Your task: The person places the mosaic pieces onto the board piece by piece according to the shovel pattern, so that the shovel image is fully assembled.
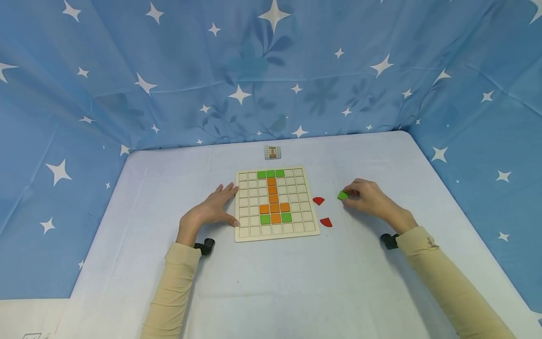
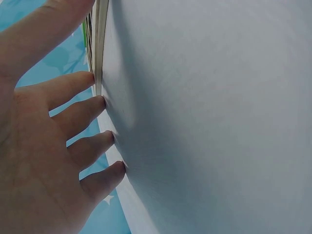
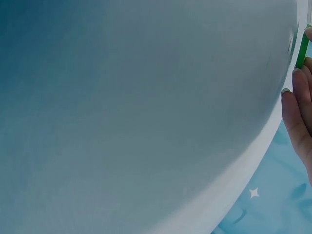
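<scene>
A pale square grid board (image 1: 296, 228) lies on the table, with orange square tiles (image 1: 274, 198) forming a column and green square tiles (image 1: 271, 174) at its top and near its foot. My left hand (image 1: 213, 207) touches the board's left edge with fingers spread; the left wrist view shows the fingertips (image 2: 100, 103) beside that edge. To the right of the board, my right hand (image 1: 369, 197) pinches a green tile (image 1: 342, 195) between thumb and fingers. In the right wrist view only part of this green tile (image 3: 302, 51) shows at the frame's edge.
Two red wedge-shaped pieces, an upper one (image 1: 318, 201) and a lower one (image 1: 326, 222), lie between the board and my right hand. A small pattern card (image 1: 273, 152) sits behind the board. Blue star-printed curtain (image 1: 237, 56) surrounds the white table (image 1: 296, 282) at the back and sides.
</scene>
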### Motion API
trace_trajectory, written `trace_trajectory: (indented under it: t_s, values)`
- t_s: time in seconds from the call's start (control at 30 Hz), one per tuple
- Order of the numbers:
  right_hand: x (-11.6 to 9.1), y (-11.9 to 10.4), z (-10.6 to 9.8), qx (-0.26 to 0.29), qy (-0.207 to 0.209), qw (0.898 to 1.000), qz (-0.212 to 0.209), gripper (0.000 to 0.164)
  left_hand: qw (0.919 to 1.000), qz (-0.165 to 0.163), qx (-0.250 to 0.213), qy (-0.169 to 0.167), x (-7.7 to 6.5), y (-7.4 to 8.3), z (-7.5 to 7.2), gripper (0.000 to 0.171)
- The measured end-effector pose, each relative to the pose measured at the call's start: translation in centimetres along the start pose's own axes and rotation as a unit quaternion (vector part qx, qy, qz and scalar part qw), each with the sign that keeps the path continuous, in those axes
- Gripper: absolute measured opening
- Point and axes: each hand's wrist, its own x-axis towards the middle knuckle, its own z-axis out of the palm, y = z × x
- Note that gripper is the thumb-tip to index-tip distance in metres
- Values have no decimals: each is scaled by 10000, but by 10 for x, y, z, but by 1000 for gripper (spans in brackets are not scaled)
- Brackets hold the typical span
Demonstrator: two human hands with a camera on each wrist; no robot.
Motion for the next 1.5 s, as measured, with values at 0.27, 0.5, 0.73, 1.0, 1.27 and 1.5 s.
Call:
trace_trajectory:
  t_s: [0.27,0.5,0.73,1.0,1.27,1.5]
  values:
    - [3,-16,4,11,-107,9999,-54,29,10000,22,36,27,0,0,1,113]
    - [6,-27,7,154,-99,9997,-174,28,10000,38,58,8,2,-2,1,113]
    - [8,-40,10,245,-139,9990,-356,27,10000,66,59,-11,3,-2,1,113]
    - [12,-53,14,272,-161,9973,-664,27,10000,62,9,-24,2,-1,1,113]
    - [14,-65,18,348,-336,9956,-809,29,10000,57,5,-43,2,-1,0,113]
    - [16,-76,21,437,-434,9929,-1013,30,9999,71,64,-55,3,-4,1,114]
